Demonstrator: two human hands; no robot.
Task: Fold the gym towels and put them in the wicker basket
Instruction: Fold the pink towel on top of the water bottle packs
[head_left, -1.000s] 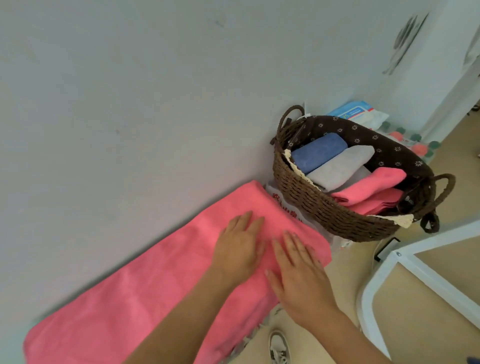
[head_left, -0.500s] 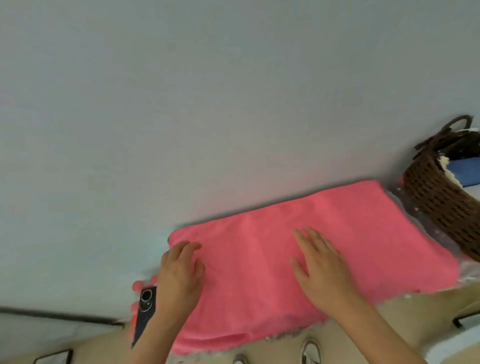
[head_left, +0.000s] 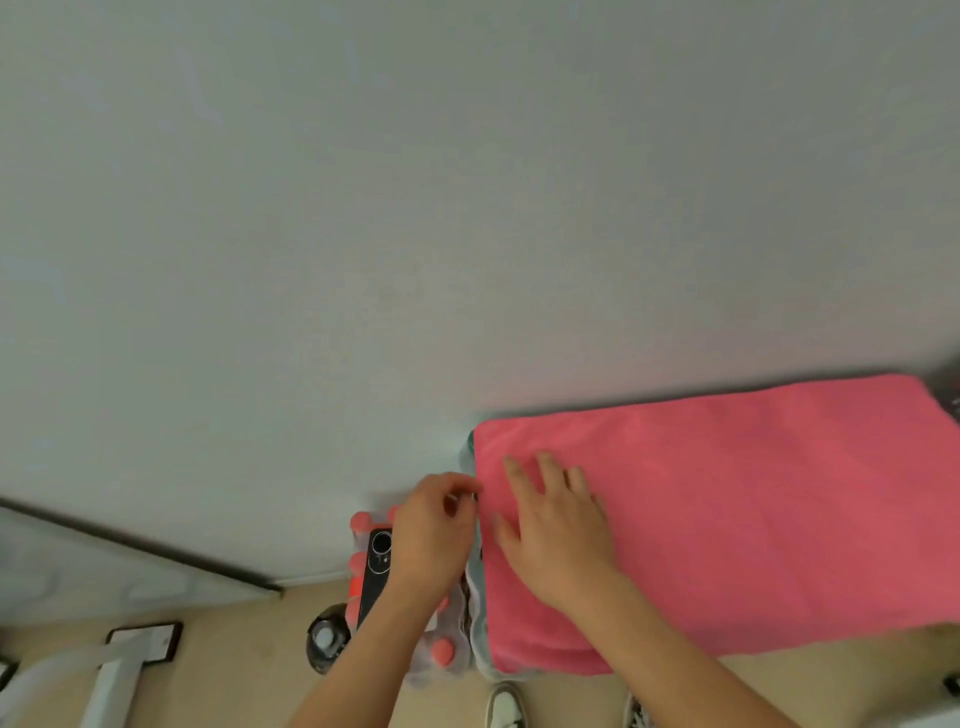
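Note:
A pink gym towel (head_left: 753, 509) lies spread flat along the wall, filling the right half of the view. My right hand (head_left: 558, 525) rests flat on its left end with fingers spread. My left hand (head_left: 434, 530) sits at the towel's left edge with curled fingers, and its fingertips appear to pinch that edge. Only a dark sliver at the far right edge (head_left: 948, 384) shows where the wicker basket stands; its contents are out of view.
A dark phone (head_left: 376, 571) lies left of the towel on a shrink-wrapped pack of red-capped bottles (head_left: 358, 522). A plain wall (head_left: 467, 208) rises right behind. My shoes (head_left: 506, 706) stand on the beige floor. White frame parts (head_left: 111, 680) sit bottom left.
The view swung left, so the basket left the frame. Both hands slid left along the towel to its left end. My left hand's fingers curled at the edge.

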